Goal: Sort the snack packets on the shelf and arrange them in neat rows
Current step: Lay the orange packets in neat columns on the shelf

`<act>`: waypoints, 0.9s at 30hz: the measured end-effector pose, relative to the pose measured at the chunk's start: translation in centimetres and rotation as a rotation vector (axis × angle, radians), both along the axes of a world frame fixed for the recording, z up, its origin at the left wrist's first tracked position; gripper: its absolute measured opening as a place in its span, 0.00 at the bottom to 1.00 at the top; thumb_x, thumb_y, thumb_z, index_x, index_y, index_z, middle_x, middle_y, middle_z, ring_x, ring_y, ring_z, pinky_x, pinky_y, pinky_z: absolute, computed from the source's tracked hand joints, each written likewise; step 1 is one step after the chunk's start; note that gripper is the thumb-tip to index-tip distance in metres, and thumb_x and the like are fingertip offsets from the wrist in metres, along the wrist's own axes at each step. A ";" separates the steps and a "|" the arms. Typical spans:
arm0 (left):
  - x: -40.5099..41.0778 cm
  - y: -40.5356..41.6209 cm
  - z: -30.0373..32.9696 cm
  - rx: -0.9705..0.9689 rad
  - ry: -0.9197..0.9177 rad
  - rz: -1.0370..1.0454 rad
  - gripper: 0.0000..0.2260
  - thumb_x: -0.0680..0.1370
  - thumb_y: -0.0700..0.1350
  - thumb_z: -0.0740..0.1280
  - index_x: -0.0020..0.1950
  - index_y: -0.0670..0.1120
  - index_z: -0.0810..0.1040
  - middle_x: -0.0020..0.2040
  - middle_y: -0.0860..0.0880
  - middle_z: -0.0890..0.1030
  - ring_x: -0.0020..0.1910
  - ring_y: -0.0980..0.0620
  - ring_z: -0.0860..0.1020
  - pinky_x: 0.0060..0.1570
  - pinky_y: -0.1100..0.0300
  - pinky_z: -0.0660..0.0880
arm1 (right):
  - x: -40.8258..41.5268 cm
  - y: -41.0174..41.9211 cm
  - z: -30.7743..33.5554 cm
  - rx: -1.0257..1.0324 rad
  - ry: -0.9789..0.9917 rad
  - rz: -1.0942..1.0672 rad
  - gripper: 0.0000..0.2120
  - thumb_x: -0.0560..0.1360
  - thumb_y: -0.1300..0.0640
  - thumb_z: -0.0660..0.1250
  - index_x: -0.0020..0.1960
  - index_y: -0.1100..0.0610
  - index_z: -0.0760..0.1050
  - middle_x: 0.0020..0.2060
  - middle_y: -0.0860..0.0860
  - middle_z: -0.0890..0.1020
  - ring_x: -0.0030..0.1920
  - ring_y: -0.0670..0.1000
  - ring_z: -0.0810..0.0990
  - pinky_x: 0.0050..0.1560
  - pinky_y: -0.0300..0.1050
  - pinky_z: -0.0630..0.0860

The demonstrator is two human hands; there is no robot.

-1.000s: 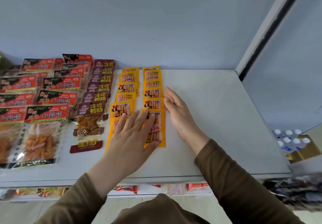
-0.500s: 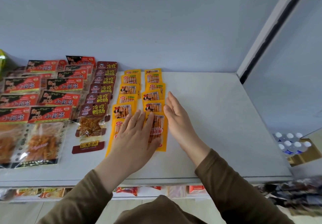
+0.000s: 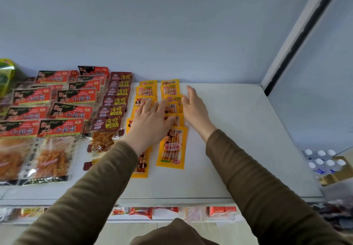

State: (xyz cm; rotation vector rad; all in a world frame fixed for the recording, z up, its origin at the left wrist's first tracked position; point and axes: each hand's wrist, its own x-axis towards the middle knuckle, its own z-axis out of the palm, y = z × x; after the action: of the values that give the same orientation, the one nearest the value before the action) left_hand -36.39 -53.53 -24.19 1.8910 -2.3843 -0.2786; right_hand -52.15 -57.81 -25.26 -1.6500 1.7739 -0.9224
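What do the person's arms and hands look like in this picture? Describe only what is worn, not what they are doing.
Both arms wear long olive-brown sleeves of a soft, plain fabric with no visible print or logo; the left sleeve and the right sleeve end at the wrists. The left hand and the right hand are bare: no gloves, rings, watch or bracelet can be seen.

Reading 冷吃鸭肠 in yellow on the maroon packets [image 3: 108,123]; left of those, 小面筋 in white on the red-and-black packets [image 3: 63,129]. Print on the yellow packets [image 3: 172,146], right of the maroon, too small to read.
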 end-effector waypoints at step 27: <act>3.3 -4.5 1.2 -0.114 -0.008 0.012 0.24 0.86 0.53 0.49 0.81 0.45 0.60 0.84 0.42 0.51 0.83 0.40 0.43 0.81 0.41 0.46 | -2.0 0.1 0.1 0.027 -0.070 0.087 0.22 0.87 0.53 0.52 0.80 0.54 0.60 0.76 0.52 0.69 0.75 0.52 0.68 0.72 0.44 0.65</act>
State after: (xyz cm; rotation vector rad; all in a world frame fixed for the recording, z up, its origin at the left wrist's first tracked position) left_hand -33.10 -57.99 -23.01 1.8587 -2.3388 -0.1317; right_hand -54.15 -57.72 -25.18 -1.6442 1.6477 -0.9021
